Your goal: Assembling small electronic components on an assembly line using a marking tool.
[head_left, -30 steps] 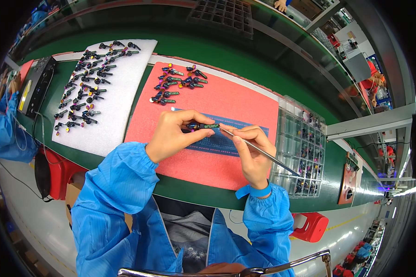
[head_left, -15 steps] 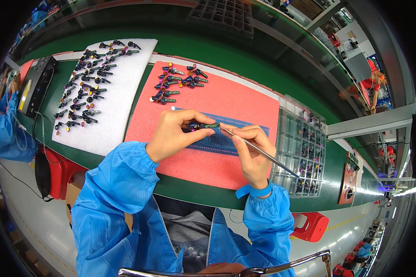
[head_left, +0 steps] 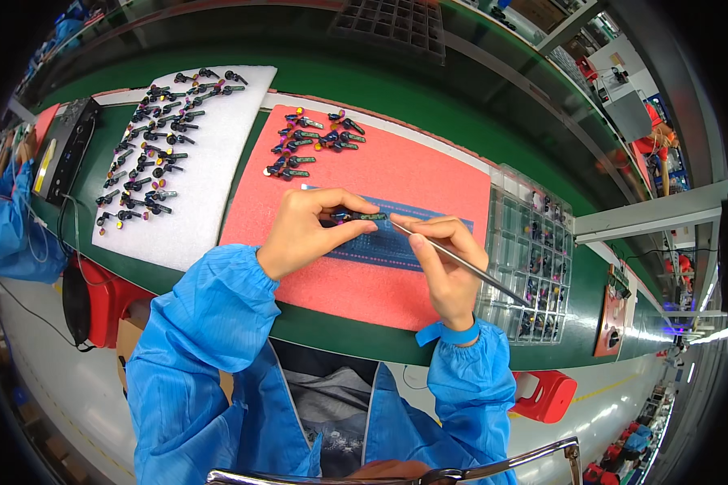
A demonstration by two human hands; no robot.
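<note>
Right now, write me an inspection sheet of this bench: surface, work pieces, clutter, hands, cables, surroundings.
Surface: green benchtop under a pink foam mat and white foam sheet; blue patterned mat on the pink.
Work pieces: held earbud-like part, slim metal tool; loose earbud-like parts on both foams.
Clutter: clear compartment box at right; black device box at left.
Hands: left hand pinches the part; right hand grips the tool, tip contact unclear.
Cables: thin cable beside the black device box.
Surroundings: red stool below; co-worker's blue sleeve far left.

Factory assembly line: green bench (head_left: 584,303), gridded parts tray (head_left: 505,252), red stool (head_left: 548,398), blue-smocked co-worker (head_left: 12,234).
</note>
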